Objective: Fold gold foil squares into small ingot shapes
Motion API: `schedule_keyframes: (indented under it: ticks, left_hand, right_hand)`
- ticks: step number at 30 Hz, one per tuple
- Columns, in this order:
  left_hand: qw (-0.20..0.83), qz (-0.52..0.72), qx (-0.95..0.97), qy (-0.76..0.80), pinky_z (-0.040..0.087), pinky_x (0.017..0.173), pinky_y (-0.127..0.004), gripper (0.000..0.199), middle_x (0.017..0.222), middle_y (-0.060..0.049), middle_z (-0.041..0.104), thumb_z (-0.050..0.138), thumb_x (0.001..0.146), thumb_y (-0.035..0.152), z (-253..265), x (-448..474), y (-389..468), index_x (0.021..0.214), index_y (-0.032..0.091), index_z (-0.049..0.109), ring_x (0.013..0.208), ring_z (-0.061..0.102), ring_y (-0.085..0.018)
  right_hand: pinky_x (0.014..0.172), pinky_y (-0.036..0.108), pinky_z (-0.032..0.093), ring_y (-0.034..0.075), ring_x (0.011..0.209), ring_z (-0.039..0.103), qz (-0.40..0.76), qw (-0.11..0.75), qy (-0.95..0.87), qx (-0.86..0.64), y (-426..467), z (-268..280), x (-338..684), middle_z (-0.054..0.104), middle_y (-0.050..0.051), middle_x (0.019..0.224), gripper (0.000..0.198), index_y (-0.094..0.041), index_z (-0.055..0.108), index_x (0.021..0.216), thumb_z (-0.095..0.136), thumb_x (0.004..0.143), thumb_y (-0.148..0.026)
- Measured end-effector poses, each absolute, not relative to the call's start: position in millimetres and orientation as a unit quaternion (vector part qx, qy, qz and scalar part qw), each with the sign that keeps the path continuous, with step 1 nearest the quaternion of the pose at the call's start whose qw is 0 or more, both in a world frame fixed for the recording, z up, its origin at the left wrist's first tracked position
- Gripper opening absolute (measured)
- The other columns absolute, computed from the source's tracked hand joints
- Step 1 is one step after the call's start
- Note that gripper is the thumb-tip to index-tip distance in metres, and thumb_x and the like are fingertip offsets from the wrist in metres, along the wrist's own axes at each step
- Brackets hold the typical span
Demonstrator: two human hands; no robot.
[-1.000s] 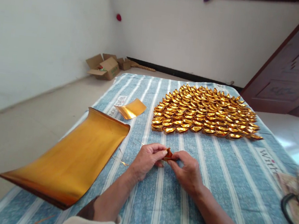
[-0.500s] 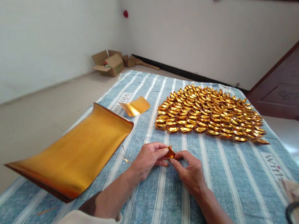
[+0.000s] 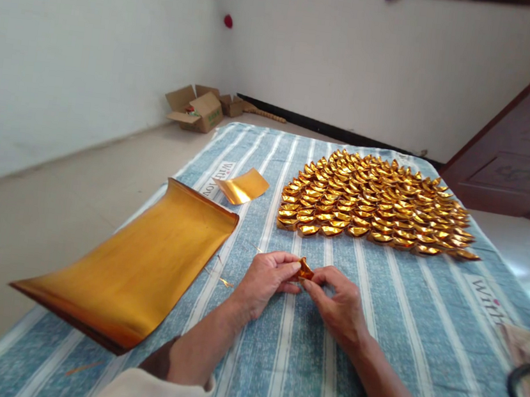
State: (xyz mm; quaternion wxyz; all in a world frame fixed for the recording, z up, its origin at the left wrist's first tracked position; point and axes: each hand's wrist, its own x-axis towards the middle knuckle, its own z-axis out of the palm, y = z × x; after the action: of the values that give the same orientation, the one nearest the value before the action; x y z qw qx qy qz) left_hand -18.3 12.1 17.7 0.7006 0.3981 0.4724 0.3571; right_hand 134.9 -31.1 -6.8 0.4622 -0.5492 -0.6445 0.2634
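Between my two hands is a small gold foil paper ingot, partly covered by fingers. My left hand pinches its left side between thumb and fingers. From the right, my right hand grips the other side with thumb and forefinger. Beyond them, many finished-looking gold paper ingots stand in tight rows. To the left lies a large stack of gold foil sheets with curled ends. A smaller gold foil piece rests behind it.
A blue and white striped cloth covers the table. Scissors with black handles lie at the right edge, partly cut off. Thin foil scraps are near my left hand. An open cardboard box stands on the floor beyond.
Both hands keep nearly the same place and grip on the ingot, with slight finger movement at it. The view has shifted a little.
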Motion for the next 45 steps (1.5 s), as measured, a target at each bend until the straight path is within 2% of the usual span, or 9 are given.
schedule_keyframes:
  ticks: [19, 27, 31, 38, 45]
  left_hand:
    - [0.7, 0.366, 0.412, 0.454, 0.058, 0.065, -0.026, 0.024, 0.089, -0.008, 0.071, 0.073, 0.073, 0.031, 19, -13, 8, 0.09, 0.013, 0.072, 0.081, 0.068, -0.018]
    - [0.695, 0.349, 0.438, 0.45, 0.057, 0.063, -0.023, 0.02, 0.089, -0.006, 0.071, 0.069, 0.076, 0.029, 19, -14, 9, 0.089, 0.014, 0.072, 0.078, 0.067, -0.016]
    - [0.697, 0.339, 0.452, 0.443, 0.056, 0.063, -0.022, 0.018, 0.086, -0.005, 0.071, 0.068, 0.076, 0.027, 20, -15, 9, 0.088, 0.014, 0.072, 0.076, 0.066, -0.015]
    - [0.723, 0.371, 0.398, 0.426, 0.057, 0.064, -0.024, 0.018, 0.09, -0.006, 0.07, 0.066, 0.079, 0.024, 19, -14, 7, 0.094, 0.015, 0.062, 0.077, 0.067, -0.015]
    - [0.747, 0.421, 0.316, 0.406, 0.057, 0.065, -0.023, 0.017, 0.083, -0.006, 0.068, 0.07, 0.077, 0.021, 15, -7, 2, 0.08, 0.013, 0.056, 0.073, 0.066, -0.014]
  right_hand:
    - [0.071, 0.031, 0.048, 0.017, 0.075, 0.062, 0.265, 0.49, -0.603, -0.572, -29, -8, 130, 0.067, 0.003, 0.079, 0.021, -0.021, 0.054, 0.063, 0.06, 0.083, -0.026]
    - [0.077, 0.033, 0.05, 0.018, 0.081, 0.063, 0.255, 0.479, -0.649, -0.533, -28, -12, 135, 0.066, 0.004, 0.082, 0.012, -0.023, 0.065, 0.073, 0.061, 0.084, -0.023]
    - [0.075, 0.032, 0.05, 0.018, 0.08, 0.063, 0.254, 0.475, -0.662, -0.521, -26, -13, 136, 0.066, 0.003, 0.08, 0.014, -0.023, 0.064, 0.072, 0.061, 0.085, -0.023]
    - [0.071, 0.03, 0.047, 0.016, 0.075, 0.06, 0.234, 0.48, -0.656, -0.533, -27, -14, 135, 0.065, 0.002, 0.077, 0.011, -0.021, 0.065, 0.075, 0.062, 0.086, -0.023]
    - [0.069, 0.029, 0.047, 0.016, 0.071, 0.06, 0.211, 0.508, -0.634, -0.544, -27, -11, 133, 0.064, 0.002, 0.074, 0.015, -0.02, 0.063, 0.072, 0.062, 0.086, -0.024]
